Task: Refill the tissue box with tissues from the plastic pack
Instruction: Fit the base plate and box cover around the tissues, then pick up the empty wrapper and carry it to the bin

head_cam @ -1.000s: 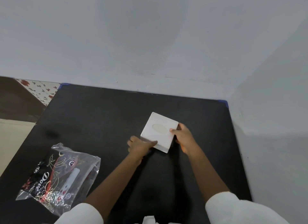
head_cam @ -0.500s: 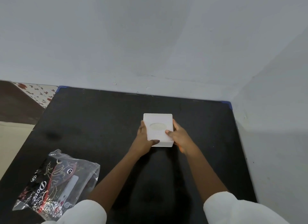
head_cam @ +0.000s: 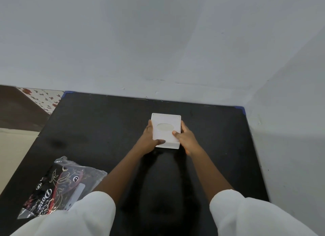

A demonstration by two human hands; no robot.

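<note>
White tissue box point(head_cam: 166, 130) sat on the black table point(head_cam: 98, 130), a little right of centre and toward the far edge, well short of the wall point(head_cam: 158, 42). Flat on its base, top face up. Long axis ran away from the person, near end to far end, roughly square to the table's back edge. Oval dispensing slot point(head_cam: 165, 127) in the top face, its longer span crosswise to the box; no tissue seen standing out of it.

Left hand point(head_cam: 149, 139) was clasped on the box's left side, fingers along that wall, thumb laid over the near-left corner of the top. Right hand point(head_cam: 186, 139) was clasped on the right side, fingers along that wall, thumb resting on the top beside the slot. Both hands closed around the box between them. Could not tell whether it was lifted clear of the table or resting on it.

Forearms bare, running back toward the camera; white sleeves point(head_cam: 246, 216) at the bottom of view.

Plastic pack point(head_cam: 61, 186) lay flat on the near-left part of the table, well apart from the box. Clear wrap with dark printing, red and white marks, its long axis angled from near-left to far-right. Near end partly covered by the left sleeve. Neither hand touched it.

Blue corner pieces point(head_cam: 242, 110) at the table's far corners. Patterned floor point(head_cam: 45, 98) beyond the far-left corner.
</note>
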